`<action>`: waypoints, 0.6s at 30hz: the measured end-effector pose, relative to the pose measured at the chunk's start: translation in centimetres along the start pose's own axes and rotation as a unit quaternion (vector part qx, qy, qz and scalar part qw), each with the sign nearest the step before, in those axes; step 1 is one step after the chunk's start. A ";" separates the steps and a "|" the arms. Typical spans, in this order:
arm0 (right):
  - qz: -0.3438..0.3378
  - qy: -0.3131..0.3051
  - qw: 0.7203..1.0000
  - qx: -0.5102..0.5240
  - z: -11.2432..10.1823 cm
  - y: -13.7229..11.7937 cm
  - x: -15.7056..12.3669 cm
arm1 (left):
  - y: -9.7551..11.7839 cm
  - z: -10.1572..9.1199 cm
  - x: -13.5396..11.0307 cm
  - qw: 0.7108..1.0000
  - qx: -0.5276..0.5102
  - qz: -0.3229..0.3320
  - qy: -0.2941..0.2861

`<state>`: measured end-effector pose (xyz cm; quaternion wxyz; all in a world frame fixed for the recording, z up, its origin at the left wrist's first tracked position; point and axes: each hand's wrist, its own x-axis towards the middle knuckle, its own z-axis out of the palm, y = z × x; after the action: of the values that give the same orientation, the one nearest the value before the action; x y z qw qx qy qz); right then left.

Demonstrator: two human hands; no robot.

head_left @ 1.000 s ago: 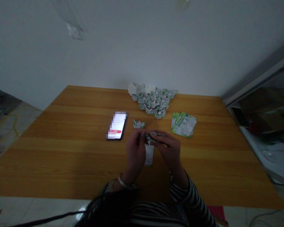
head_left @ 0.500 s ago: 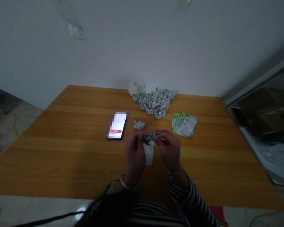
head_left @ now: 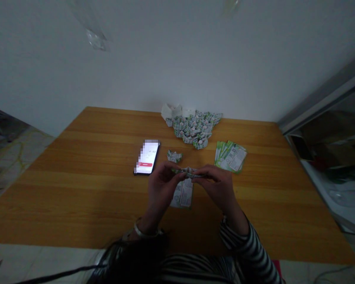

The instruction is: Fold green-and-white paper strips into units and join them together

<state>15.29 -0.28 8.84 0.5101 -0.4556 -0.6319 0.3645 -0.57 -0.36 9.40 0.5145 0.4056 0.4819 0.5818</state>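
Note:
A narrow strip of folded printed paper point(head_left: 188, 172) is pinched at both ends, above the table. My left hand point(head_left: 163, 187) closes thumb and fingers on its left end, and my right hand point(head_left: 217, 184) does the same on the right. Beneath the hands lies a flat printed paper sheet point(head_left: 183, 193), partly covered by my left hand. Just beyond my left fingertips rests a small folded paper piece point(head_left: 174, 156) with green and white print.
A phone point(head_left: 148, 156) with a lit screen lies left of the hands. At the back by the wall point(head_left: 154, 59) spreads a pile of folded paper pieces point(head_left: 193, 127). Green-and-white printed sheets point(head_left: 232, 157) are fanned out at the right. All rest on a wooden table point(head_left: 106, 157).
My hands have moved apart, left and right, and the folded paper between them now looks longer and straighter. More of the flat sheet below shows.

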 end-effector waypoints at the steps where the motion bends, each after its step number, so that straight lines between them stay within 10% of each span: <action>1: 0.005 0.008 1.000 0.004 0.0 -0.2 -0.1 | 0.1 0.0 -0.1 1.000 -0.007 -0.004 0.000; 9: 0.140 0.108 0.980 0.096 1.6 -0.1 -0.8 | -0.6 0.1 -0.9 0.999 -0.032 -0.007 0.010; 18: -0.159 -0.012 0.982 -0.106 -1.5 -1.2 -1.2 | 2.4 -3.1 -0.2 0.946 0.236 0.107 -0.195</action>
<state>16.56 -1.82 9.90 0.5027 -0.3969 -0.7372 0.2151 -4.06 -1.02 11.09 0.4225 0.6705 0.4493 0.4123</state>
